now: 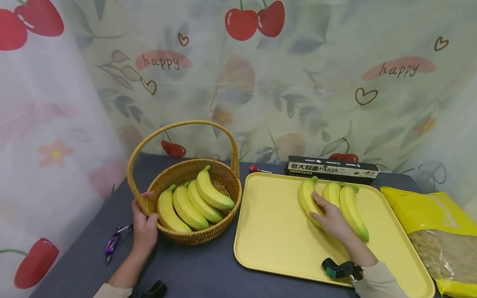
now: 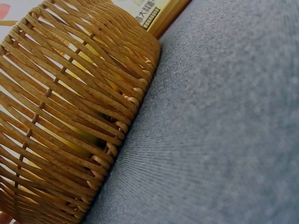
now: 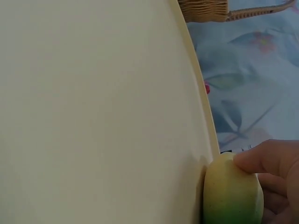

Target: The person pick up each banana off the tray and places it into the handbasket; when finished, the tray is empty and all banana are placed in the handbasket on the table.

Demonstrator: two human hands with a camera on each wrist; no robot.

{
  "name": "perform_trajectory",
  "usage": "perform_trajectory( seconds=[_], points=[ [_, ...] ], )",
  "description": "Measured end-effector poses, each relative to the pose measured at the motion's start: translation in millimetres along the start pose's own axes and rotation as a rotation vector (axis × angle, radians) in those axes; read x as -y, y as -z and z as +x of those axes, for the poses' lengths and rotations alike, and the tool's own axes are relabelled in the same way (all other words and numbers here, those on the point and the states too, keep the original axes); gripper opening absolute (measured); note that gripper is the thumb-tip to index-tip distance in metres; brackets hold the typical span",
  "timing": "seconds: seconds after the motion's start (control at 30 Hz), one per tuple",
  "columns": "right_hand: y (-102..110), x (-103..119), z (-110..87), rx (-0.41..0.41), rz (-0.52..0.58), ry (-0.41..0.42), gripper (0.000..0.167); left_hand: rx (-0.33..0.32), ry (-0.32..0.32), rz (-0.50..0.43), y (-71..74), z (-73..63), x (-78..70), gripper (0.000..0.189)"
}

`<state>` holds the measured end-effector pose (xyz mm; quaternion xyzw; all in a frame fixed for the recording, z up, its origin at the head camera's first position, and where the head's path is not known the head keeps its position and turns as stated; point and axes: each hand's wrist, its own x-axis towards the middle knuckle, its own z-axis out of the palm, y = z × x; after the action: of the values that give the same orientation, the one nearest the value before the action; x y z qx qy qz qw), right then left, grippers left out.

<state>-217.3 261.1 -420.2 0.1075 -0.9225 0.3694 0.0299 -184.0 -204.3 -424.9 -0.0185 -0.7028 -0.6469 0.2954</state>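
Over on the right half of the yellow tray [image 1: 272, 223], the right hand [image 1: 335, 221] has got hold of a banana [image 1: 307, 196]! Thumb one side, bent fingers the other, and the right wrist view backs that up: a snug pinch, closed right down to the fruit's width. Whether that banana rests on the tray or sits just clear of it, I can't tell. Right beside it, two more bananas [image 1: 351, 212] lie close together on the tray, stems towards the back.

Across to the left, the left hand [image 1: 144, 229] has a good grip too, curled round the edge of the wicker basket [image 1: 186, 239] where the handle [image 1: 182, 123] comes down, thumb on the near side and fingers behind. And inside the basket, four bananas [image 1: 189, 207], lined up side by side! The basket stands upright on the dark table [image 1: 201, 273], just left of the tray.

Round the edges: a purple-wrapped sweet [image 1: 112, 245] near the left hand, a red lollipop [image 1: 253, 168] just behind the tray's left corner, a black pasta box [image 1: 331, 169] along the back edge, a yellow bag [image 1: 447, 244] beside the right one. Behind everything hangs a cherry-printed curtain [image 1: 223, 82].
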Motion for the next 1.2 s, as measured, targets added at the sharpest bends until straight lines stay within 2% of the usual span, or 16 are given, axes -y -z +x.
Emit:
perform_trajectory(
  seconds=[0.2,0.33,0.47,0.67,0.93,1.2],
  points=[
    [0,3,-1.2,0.033,-0.042,-0.028,0.063,0.005,0.002,-0.002,0.8,-0.2,0.2,0.052],
    [-2,2,-1.5,0.078,-0.033,-0.057,0.065,0.005,-0.003,-0.001,0.2,0.4,0.4,0.052],
    [-3,1,-1.8,0.119,-0.013,-0.044,0.068,0.002,-0.004,-0.004,0.2,0.4,0.4,0.052],
    [-4,-1,-2.3,0.124,-0.012,-0.025,0.072,-0.001,-0.007,-0.013,0.0,0.5,0.2,0.052],
    [-4,-4,-0.5,0.127,0.002,-0.039,0.072,0.000,-0.046,-0.051,-0.9,1.5,2.4,0.052],
    [3,13,1.4,0.160,0.049,-0.031,0.071,0.000,-0.038,-0.025,1.3,1.4,2.0,0.053]
  ],
)
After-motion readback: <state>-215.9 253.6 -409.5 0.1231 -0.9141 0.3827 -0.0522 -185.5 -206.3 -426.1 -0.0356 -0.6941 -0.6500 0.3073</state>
